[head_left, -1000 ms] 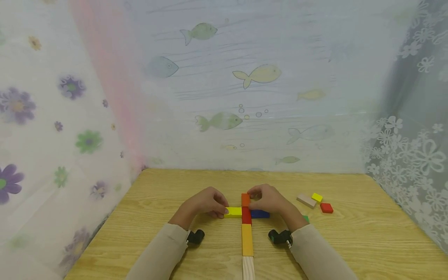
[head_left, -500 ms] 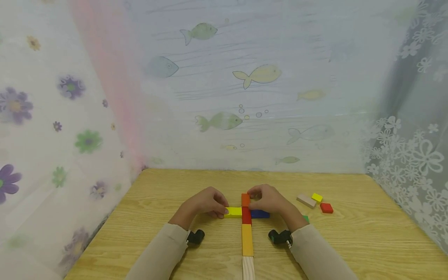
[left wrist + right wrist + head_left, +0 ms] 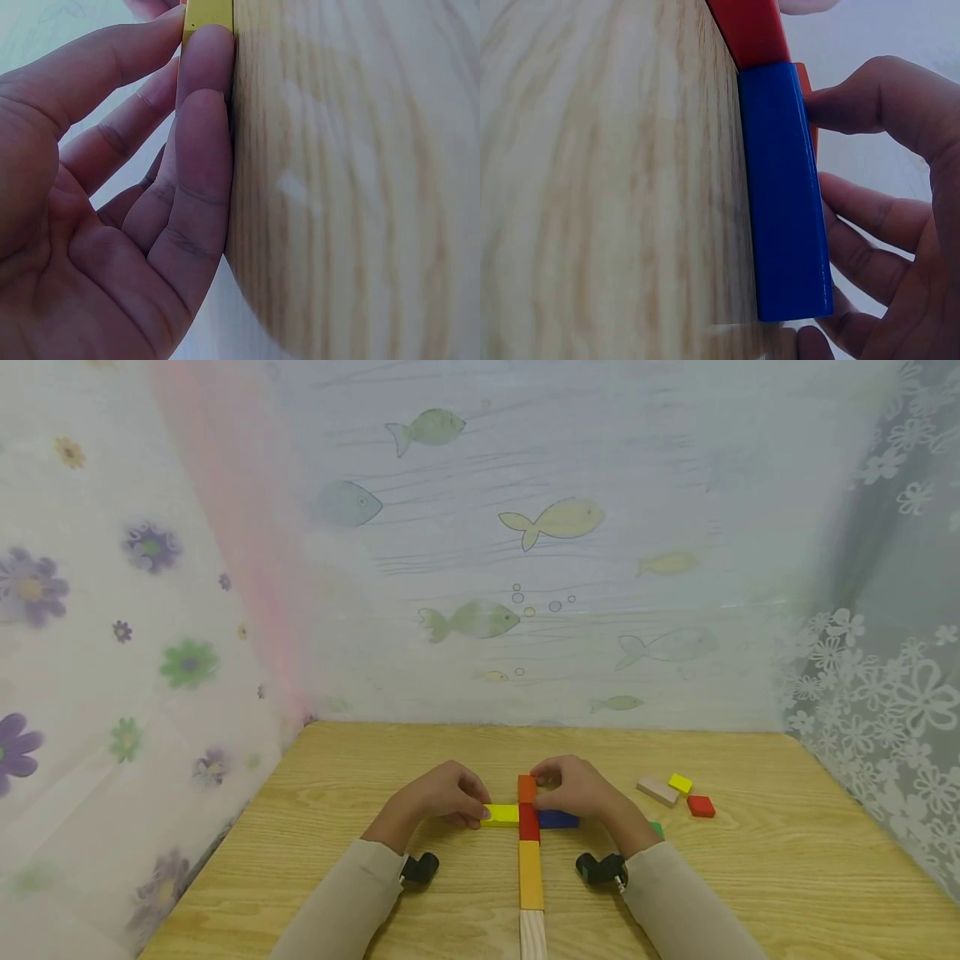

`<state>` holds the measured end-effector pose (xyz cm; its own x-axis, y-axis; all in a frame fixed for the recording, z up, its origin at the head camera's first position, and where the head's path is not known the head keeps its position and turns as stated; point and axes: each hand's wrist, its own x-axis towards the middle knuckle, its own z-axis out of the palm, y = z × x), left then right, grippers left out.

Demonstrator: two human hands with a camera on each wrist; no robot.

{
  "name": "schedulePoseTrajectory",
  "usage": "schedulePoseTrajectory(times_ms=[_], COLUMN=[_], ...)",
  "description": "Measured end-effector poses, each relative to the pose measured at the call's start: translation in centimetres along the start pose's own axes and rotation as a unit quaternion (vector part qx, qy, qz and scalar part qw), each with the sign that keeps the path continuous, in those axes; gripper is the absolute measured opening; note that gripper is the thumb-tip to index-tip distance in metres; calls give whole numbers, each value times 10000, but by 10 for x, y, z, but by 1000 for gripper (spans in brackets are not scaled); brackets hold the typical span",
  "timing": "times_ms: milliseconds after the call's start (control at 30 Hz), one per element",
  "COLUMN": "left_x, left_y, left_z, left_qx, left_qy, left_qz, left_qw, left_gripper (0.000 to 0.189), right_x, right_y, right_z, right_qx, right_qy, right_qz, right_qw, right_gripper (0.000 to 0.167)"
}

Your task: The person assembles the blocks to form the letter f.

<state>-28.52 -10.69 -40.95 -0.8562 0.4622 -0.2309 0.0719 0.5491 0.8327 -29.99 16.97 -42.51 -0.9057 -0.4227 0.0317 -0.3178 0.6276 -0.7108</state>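
Observation:
Several coloured blocks lie on the table as a cross, seen in the head view. My left hand (image 3: 452, 795) pinches the outer end of the yellow block (image 3: 502, 815), which forms the left arm; the left wrist view shows the thumb on top and fingers at its end. The red block (image 3: 528, 823) sits at the centre. Beyond it lies the orange block (image 3: 527, 788), with the right hand's (image 3: 573, 785) thumb and index finger curled at its right side. The blue block (image 3: 786, 191) extends to the right under that hand. An amber block (image 3: 531, 875) continues the stem.
A plain wooden block (image 3: 532, 935) ends the stem at the near edge of view. Loose at right lie a beige block (image 3: 657, 791), a small yellow block (image 3: 680, 783) and a red piece (image 3: 701, 806). A green block (image 3: 657, 829) is partly hidden by the right wrist.

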Motion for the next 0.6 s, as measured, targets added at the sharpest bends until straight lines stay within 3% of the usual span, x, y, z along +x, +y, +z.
schedulePoseTrajectory(times_ms=[600], left_x=[0], left_y=[1], left_z=[0], left_qx=[-17], left_qy=[-9], left_qz=[-24], left_qw=[10000], left_gripper=[14], right_x=[2], right_y=[5], right_z=[1], right_qx=[116], right_qy=[-62], right_qz=[-43], right_qw=[9999], right_gripper=[51])
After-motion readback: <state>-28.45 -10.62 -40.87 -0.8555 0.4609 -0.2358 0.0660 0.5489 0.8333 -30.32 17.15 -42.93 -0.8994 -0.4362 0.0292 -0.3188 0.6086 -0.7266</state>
